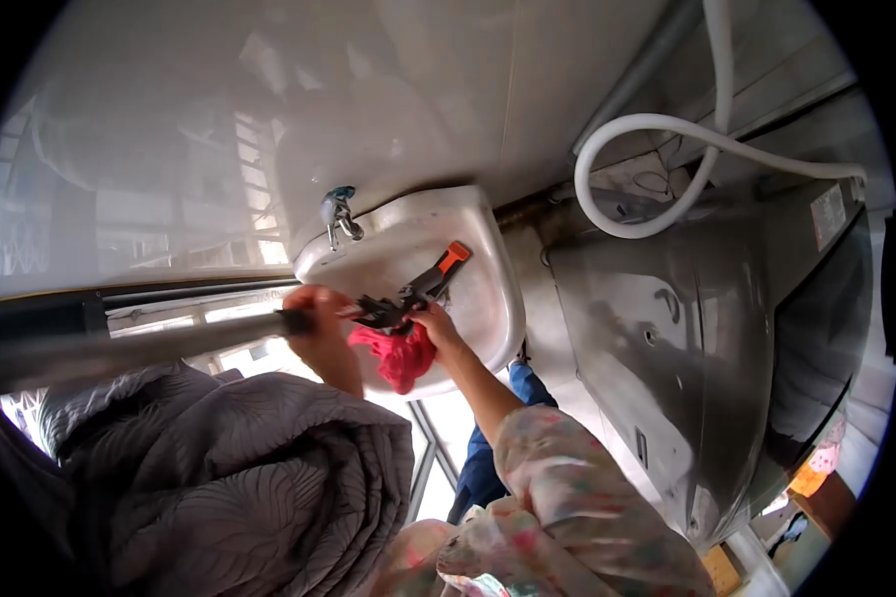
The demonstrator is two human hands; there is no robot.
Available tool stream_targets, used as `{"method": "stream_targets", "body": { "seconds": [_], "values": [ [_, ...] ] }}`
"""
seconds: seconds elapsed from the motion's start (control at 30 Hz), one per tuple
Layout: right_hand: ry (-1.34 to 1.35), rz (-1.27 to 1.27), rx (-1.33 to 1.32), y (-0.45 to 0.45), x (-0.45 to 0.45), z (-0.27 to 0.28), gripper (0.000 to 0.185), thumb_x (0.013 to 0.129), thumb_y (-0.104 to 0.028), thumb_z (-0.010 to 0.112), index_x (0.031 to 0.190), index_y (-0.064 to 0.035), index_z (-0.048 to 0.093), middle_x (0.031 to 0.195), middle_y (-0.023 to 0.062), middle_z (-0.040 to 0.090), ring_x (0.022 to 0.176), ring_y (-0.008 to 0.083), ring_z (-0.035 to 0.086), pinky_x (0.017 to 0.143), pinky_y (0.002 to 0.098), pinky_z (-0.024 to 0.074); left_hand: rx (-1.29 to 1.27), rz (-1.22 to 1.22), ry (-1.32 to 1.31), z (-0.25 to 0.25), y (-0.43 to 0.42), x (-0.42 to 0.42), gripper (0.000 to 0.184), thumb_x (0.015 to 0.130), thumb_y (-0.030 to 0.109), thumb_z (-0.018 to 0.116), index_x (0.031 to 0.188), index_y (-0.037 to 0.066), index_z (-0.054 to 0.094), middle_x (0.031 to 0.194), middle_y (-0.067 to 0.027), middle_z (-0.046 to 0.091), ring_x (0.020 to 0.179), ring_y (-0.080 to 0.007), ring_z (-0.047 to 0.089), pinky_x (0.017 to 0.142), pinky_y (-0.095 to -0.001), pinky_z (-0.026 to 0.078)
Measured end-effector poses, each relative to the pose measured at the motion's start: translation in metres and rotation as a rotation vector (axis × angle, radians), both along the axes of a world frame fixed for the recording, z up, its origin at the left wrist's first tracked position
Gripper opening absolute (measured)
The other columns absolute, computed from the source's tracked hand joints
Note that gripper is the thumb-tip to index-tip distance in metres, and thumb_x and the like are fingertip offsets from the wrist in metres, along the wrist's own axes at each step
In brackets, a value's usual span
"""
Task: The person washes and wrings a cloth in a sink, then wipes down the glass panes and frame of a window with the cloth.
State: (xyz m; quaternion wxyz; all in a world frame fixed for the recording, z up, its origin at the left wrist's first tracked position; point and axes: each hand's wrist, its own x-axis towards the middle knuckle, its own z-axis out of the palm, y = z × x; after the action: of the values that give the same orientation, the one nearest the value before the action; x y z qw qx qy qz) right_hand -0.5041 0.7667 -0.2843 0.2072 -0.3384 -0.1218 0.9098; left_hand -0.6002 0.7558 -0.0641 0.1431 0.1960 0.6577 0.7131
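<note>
Over the white sink (490, 284), my right hand (432, 324) grips a dark tool with an orange end (455, 255), which points up and away across the basin. A crumpled pinkish-red cloth (400, 360) hangs just below the tool, against my right hand. My left hand (317, 313) is blurred, its fingers curled beside the tool's near end; what they hold is hard to make out. The black tip of a grey pole (209, 336) overlaps my left hand, and I cannot tell whether the hand grips it.
A metal tap (339, 215) juts from the wall above the sink. To the right stands a grey washing machine (657, 343), with a looped white hose (622, 124) above it. Quilted grey fabric (239, 488) fills the lower left. A window frame (426, 453) shows below the sink.
</note>
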Motion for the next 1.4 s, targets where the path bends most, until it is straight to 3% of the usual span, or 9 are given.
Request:
{"method": "stream_targets", "body": {
  "seconds": [0.2, 0.27, 0.4, 0.53, 0.8, 0.9, 1.0, 1.03, 1.4],
  "values": [
    [-0.189, -0.144, -0.032, 0.016, 0.035, 0.034, 0.023, 0.082, -0.007, 0.058, 0.104, -0.0029, 0.058, 0.094, 0.0073, 0.065, 0.082, 0.0189, 0.062, 0.079, 0.0317, 0.0497, -0.171, -0.207, 0.255, 0.015, 0.031, 0.073, 0.016, 0.084, 0.003, 0.065, 0.096, 0.001, 0.055, 0.073, -0.003, 0.056, 0.067, -0.0105, 0.056, 0.063, -0.0216, 0.047],
    [-0.195, -0.094, -0.042, 0.019, 0.036, 0.027, 0.018, 0.083, -0.008, 0.054, 0.099, -0.0025, 0.058, 0.088, 0.0085, 0.064, 0.078, 0.021, 0.062, 0.075, 0.0345, 0.0505, -0.191, -0.303, -0.01, 0.065, 0.04, 0.072, 0.023, 0.084, 0.002, 0.062, 0.106, 0.0, 0.056, 0.079, -0.0032, 0.059, 0.073, -0.0107, 0.057, 0.069, -0.0219, 0.046],
    [-0.241, -0.161, 0.03, 0.01, 0.036, 0.048, 0.01, 0.083, -0.006, 0.053, 0.092, -0.0021, 0.055, 0.069, 0.0115, 0.061, 0.06, 0.0221, 0.059, 0.061, 0.0342, 0.0493, -0.068, -0.284, 0.236, 0.138, 0.055, 0.063, 0.024, 0.084, 0.003, 0.06, 0.107, -0.001, 0.056, 0.08, -0.0048, 0.058, 0.072, -0.0124, 0.057, 0.069, -0.0261, 0.047],
    [-0.252, -0.113, -0.088, 0.002, 0.053, 0.092, 0.01, 0.087, -0.01, 0.053, 0.084, -0.0021, 0.057, 0.072, 0.011, 0.062, 0.067, 0.0209, 0.06, 0.065, 0.0338, 0.0499, 0.177, -0.204, 0.239, 0.22, 0.062, 0.092, 0.025, 0.086, 0.012, 0.061, 0.107, -0.001, 0.056, 0.075, -0.005, 0.056, 0.067, -0.0129, 0.054, 0.064, -0.025, 0.046],
    [0.041, -0.059, -0.158, -0.041, 0.102, 0.145, 0.016, 0.087, -0.017, 0.055, 0.081, -0.0032, 0.059, 0.073, 0.008, 0.061, 0.065, 0.0198, 0.059, 0.062, 0.0316, 0.0494, 0.294, -0.569, 0.293, 0.307, 0.021, 0.084, 0.028, 0.093, 0.026, 0.054, 0.074, 0.008, 0.044, 0.057, 0.0, 0.038, 0.049, -0.0084, 0.036, 0.044, -0.0222, 0.03],
    [0.069, 0.072, -0.133, -0.029, 0.127, 0.199, 0.019, 0.086, -0.022, 0.059, 0.079, -0.0046, 0.057, 0.073, 0.0053, 0.06, 0.063, 0.0138, 0.057, 0.058, 0.0261, 0.0468, 0.362, -0.377, 0.321, 0.334, 0.006, 0.093, 0.033, 0.096, 0.028, 0.051, 0.071, 0.01, 0.04, 0.055, 0.0021, 0.029, 0.046, -0.0078, 0.026, 0.043, -0.0226, 0.023],
    [0.253, 0.165, -0.114, -0.025, 0.143, 0.239, 0.025, 0.083, -0.024, 0.066, 0.073, -0.004, 0.054, 0.074, 0.0085, 0.059, 0.069, 0.0238, 0.063, 0.072, 0.0366, 0.0542, 0.38, -0.23, 0.369, 0.369, -0.007, 0.105, 0.036, 0.095, 0.03, 0.052, 0.068, 0.011, 0.039, 0.055, 0.0027, 0.028, 0.046, -0.0073, 0.025, 0.043, -0.0229, 0.022],
    [0.311, 0.193, -0.087, -0.026, 0.147, 0.247, 0.031, 0.082, -0.032, 0.069, 0.071, -0.0071, 0.053, 0.07, 0.0059, 0.058, 0.06, 0.018, 0.059, 0.059, 0.0301, 0.0505, 0.381, -0.194, 0.39, 0.378, -0.012, 0.111, 0.037, 0.095, 0.031, 0.052, 0.066, 0.011, 0.038, 0.055, 0.0029, 0.028, 0.046, -0.0072, 0.025, 0.043, -0.0229, 0.022],
    [-0.037, -0.003, -0.168, -0.09, 0.144, 0.271, 0.04, 0.075, -0.042, 0.076, 0.076, -0.0076, 0.055, 0.06, 0.003, 0.052, 0.047, 0.013, 0.048, 0.044, 0.0263, 0.0392, 0.498, -0.124, 0.563, 0.33, -0.069, 0.165, 0.038, 0.095, 0.025, 0.051, 0.066, 0.013, 0.03, 0.05, 0.0022, 0.03, 0.041, -0.0068, 0.024, 0.036, -0.0246, 0.019]
  ]
}}
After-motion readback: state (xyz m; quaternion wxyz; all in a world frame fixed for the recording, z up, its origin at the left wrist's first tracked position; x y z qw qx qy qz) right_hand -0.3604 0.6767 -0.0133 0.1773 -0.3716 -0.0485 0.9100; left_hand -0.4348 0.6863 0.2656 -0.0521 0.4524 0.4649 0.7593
